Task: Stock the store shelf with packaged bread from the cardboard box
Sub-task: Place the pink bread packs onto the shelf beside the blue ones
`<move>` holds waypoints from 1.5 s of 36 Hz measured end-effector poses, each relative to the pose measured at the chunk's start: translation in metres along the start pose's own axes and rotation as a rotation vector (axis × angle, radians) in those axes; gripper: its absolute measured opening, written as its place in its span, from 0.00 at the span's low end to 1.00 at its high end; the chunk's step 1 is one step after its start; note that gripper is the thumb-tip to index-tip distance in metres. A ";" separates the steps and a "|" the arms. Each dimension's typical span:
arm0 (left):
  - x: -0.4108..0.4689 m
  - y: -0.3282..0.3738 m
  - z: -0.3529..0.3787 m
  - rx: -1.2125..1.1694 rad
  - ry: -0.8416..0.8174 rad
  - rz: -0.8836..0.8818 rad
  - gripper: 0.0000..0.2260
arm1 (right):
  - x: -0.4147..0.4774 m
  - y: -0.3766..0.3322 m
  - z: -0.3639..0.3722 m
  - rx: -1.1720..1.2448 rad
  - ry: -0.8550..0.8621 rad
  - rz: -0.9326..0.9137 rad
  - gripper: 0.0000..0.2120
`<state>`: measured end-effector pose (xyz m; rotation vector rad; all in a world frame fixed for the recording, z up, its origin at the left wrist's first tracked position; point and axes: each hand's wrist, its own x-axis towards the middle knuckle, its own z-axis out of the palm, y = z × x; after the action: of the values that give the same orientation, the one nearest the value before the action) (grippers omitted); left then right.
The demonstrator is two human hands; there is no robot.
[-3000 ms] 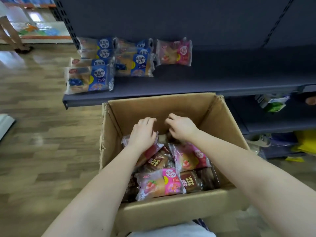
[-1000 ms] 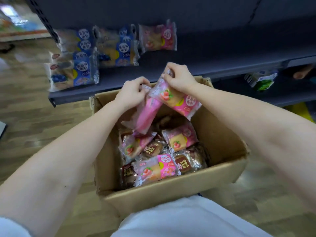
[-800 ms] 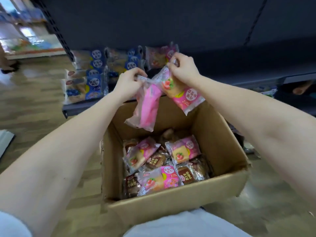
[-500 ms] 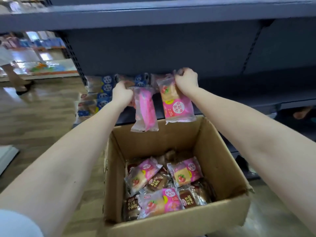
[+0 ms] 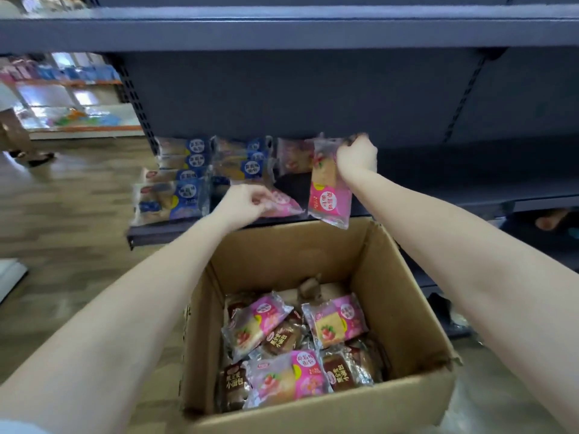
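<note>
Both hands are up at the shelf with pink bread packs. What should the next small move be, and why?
Probably let the left hand release its pink pack, which already lies low on the shelf beside the blue packs. The right hand holds its pack hanging upright, so it likely follows.

Light: soft, even indoor daylight, brightest top left
Shadow: deep under the upper shelf
Blur: left hand and blue packets smeared
Distortion: wide-angle bending at edges
</note>
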<state>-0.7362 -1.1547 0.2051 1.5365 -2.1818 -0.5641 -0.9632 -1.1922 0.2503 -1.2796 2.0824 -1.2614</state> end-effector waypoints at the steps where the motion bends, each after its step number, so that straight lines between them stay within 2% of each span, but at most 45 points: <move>1: -0.010 -0.006 0.010 0.038 -0.059 0.000 0.06 | -0.001 0.004 0.002 -0.005 0.001 0.007 0.14; 3: -0.023 -0.018 0.025 0.010 -0.063 -0.023 0.07 | -0.002 0.011 0.006 0.004 0.009 0.030 0.14; 6: -0.026 -0.025 0.025 -0.116 0.029 -0.120 0.06 | -0.004 0.018 0.014 0.023 0.015 0.042 0.15; 12: -0.012 -0.027 0.001 -0.029 0.046 -0.127 0.06 | 0.001 0.015 0.023 0.041 0.007 0.008 0.14; 17: 0.007 -0.013 -0.006 -0.026 0.184 -0.102 0.06 | 0.007 0.003 0.023 0.171 0.071 0.004 0.13; 19: 0.017 -0.002 -0.004 -0.065 0.196 -0.062 0.12 | 0.008 -0.004 0.024 0.317 0.095 0.004 0.12; 21: 0.028 0.012 0.001 -0.132 0.178 -0.034 0.24 | 0.008 -0.010 0.026 0.457 0.110 0.025 0.11; 25: 0.046 0.035 0.019 -0.190 0.209 -0.065 0.40 | 0.008 -0.012 0.032 0.646 0.103 0.096 0.06; 28: 0.050 0.040 0.029 0.104 0.266 -0.060 0.45 | 0.008 -0.003 0.028 0.699 0.120 0.138 0.04; 33: 0.050 0.039 0.041 0.422 0.344 0.124 0.51 | 0.012 0.021 0.023 0.756 0.083 0.235 0.06; 38: 0.058 0.046 0.053 0.427 0.337 0.062 0.52 | 0.014 0.032 0.012 0.872 0.010 0.271 0.05; 42: 0.062 0.044 0.060 0.399 0.286 0.038 0.52 | 0.022 0.034 0.005 0.854 -0.017 0.211 0.01; 46: 0.063 0.049 0.052 0.307 0.330 0.019 0.45 | 0.035 0.027 -0.004 0.666 -0.001 0.044 0.02; 50: 0.075 0.058 0.031 -0.055 0.383 0.008 0.44 | 0.037 0.006 -0.006 0.539 -0.171 -0.217 0.07; 52: 0.082 0.065 0.020 -0.275 0.345 -0.015 0.37 | 0.036 -0.002 -0.002 0.481 -0.282 -0.289 0.08; 54: 0.085 0.073 0.012 -0.393 0.262 -0.082 0.22 | 0.032 -0.008 0.004 0.407 -0.386 -0.339 0.04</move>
<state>-0.8253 -1.2112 0.2432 1.4004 -1.6995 -0.7228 -0.9727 -1.2232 0.2585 -1.5668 1.3019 -1.3525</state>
